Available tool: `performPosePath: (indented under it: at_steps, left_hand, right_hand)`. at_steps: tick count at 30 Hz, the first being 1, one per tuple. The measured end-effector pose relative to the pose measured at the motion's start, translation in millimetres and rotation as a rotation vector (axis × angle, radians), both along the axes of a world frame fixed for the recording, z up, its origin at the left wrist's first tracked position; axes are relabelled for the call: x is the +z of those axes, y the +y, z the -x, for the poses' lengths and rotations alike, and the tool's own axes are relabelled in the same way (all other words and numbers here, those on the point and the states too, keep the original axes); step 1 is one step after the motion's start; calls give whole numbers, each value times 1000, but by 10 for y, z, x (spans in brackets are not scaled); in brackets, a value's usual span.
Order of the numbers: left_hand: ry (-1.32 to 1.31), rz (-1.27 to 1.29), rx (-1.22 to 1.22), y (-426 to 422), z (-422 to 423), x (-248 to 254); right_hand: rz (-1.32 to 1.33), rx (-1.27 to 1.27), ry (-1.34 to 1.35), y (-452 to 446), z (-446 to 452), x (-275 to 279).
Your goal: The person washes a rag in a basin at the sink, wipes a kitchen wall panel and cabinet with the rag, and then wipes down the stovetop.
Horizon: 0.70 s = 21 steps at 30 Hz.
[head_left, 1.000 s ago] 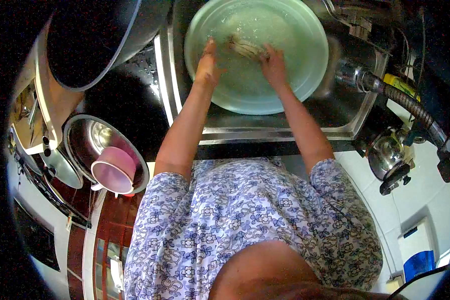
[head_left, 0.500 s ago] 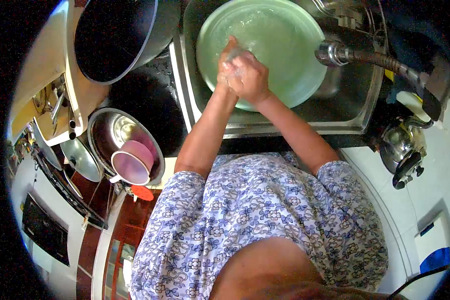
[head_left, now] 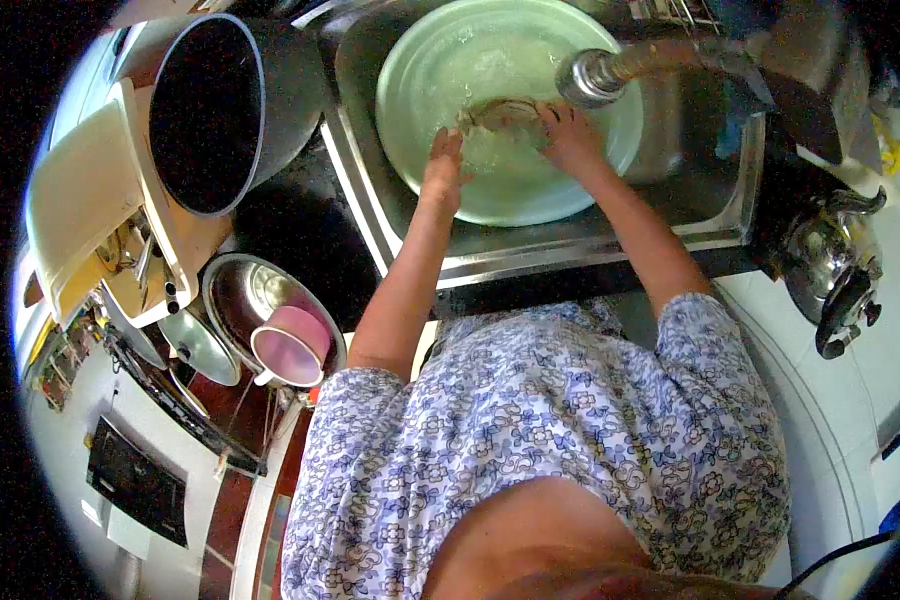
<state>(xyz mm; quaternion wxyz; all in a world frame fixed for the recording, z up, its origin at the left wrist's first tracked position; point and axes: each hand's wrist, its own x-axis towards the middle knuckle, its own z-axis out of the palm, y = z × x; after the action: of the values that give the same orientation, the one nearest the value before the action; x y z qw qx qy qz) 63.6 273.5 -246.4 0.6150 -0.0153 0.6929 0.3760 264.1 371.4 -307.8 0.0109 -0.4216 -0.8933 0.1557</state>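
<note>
A light green basin (head_left: 410, 165) holding cloudy water stands in the steel sink (head_left: 675, 215). A thin brownish, crumpled thing (head_left: 505, 112) lies in the water; its kind is not clear. My left hand (head_left: 445, 165) is over the near left part of the basin, fingers stretched out and holding nothing visible. On the other side, my right hand (head_left: 570, 138) has its fingers apart at the right end of the brownish thing; whether it touches it I cannot tell. The tap's metal head (head_left: 590, 78) hangs just beyond my right hand, over the basin's rim.
Left of the sink stands a large dark pot (head_left: 290, 110). Further left is a cream container (head_left: 175, 270) with cutlery. A pink mug (head_left: 292, 345) sits in a steel bowl (head_left: 240, 285) at the lower left. A steel kettle (head_left: 815, 260) is on the right.
My hands were clasped together over the basin; now they are apart, the right one further right. The brownish thing now shows in the water between them. The view has shifted slightly.
</note>
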Motion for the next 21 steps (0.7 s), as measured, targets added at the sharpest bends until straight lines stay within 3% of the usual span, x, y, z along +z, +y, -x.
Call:
performPosePath:
  at_steps: [1,2,5,7,9,10,11,12,13,16,18,19,20,21]
  left_hand:
    - [-25,11,11,-13,-23,-5]
    - [-48,18,21,-11,-35,-22]
    - [-130,38,105,141,-21,-25]
    - [-280,-40,168,277,-3,-30]
    - [-502,-203,221,362,62,5]
    - [-343,-195,273,486,-20,276]
    - [-194,-197,194,505,47,223]
    - [-193,-243,108,525,128,326]
    - [-191,-286,21,531,195,440]
    - [-114,-302,277,614,-96,1118]
    - [55,-424,338,601,-139,820]
    - [190,-460,297,650,-254,981]
    - [-121,-327,570,728,-394,1170]
    - [-207,-231,576,764,-449,1308]
  right_hand:
    - [9,11,70,-46,-3,-14]
    - [253,-134,61,-68,8,-28]
    - [489,-193,562,-44,317,76]
    - [812,-241,664,-135,555,773]
    - [583,-69,828,-361,684,1268]
    - [599,-53,804,-461,697,1564]
    - [613,-35,782,-534,710,1820]
    - [551,1,829,-579,726,1970]
    - [477,10,840,-583,747,1980]
    - [228,21,872,-424,804,1798]
    - [153,-105,829,-175,819,1613]
    - [164,-200,780,-64,812,1529]
    - [104,-225,808,21,793,1446]
    - [43,-252,836,104,766,1364]
